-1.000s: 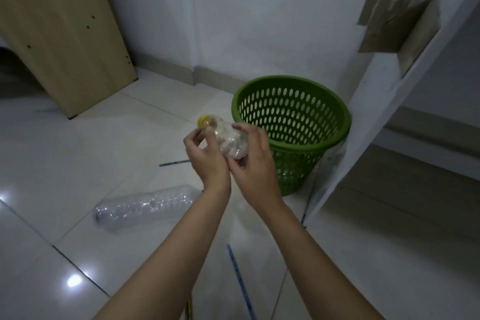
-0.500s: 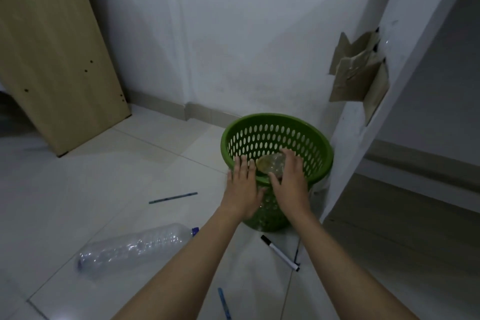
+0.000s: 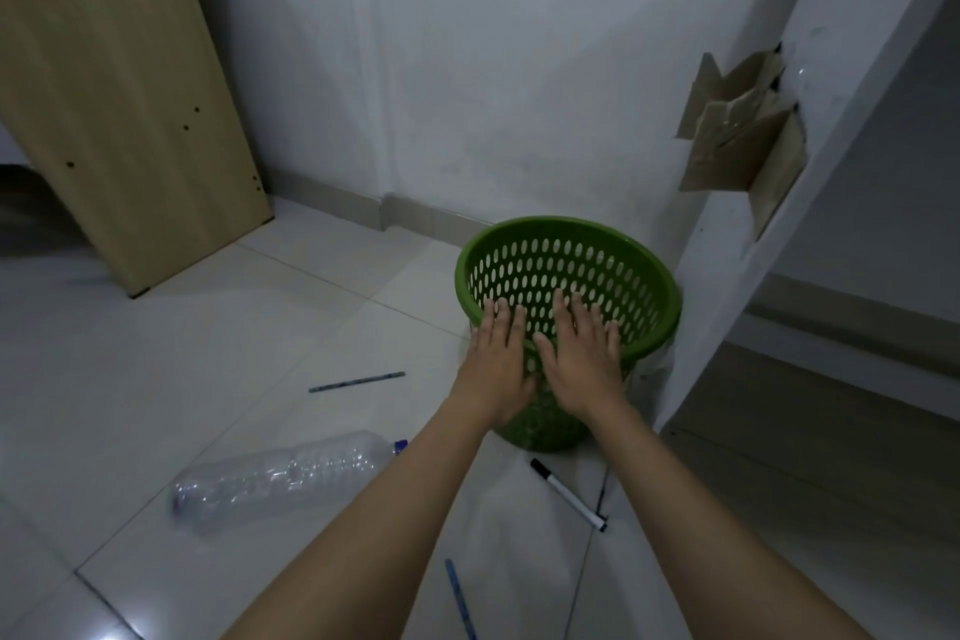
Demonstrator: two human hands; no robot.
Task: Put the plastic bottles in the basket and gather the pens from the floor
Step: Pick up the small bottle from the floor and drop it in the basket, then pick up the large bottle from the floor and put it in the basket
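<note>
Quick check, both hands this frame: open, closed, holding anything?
Left hand: open, fingers flat, empty, over the green basket rim.
Right hand: open, fingers spread, empty, over the same rim.

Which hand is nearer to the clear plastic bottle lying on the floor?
Left. The left hand is at the basket's near rim, up and right of the bottle; the right hand is farther right.

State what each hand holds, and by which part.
Nothing. The left hand and right hand are open, fingers spread, over the basket rim.
</note>
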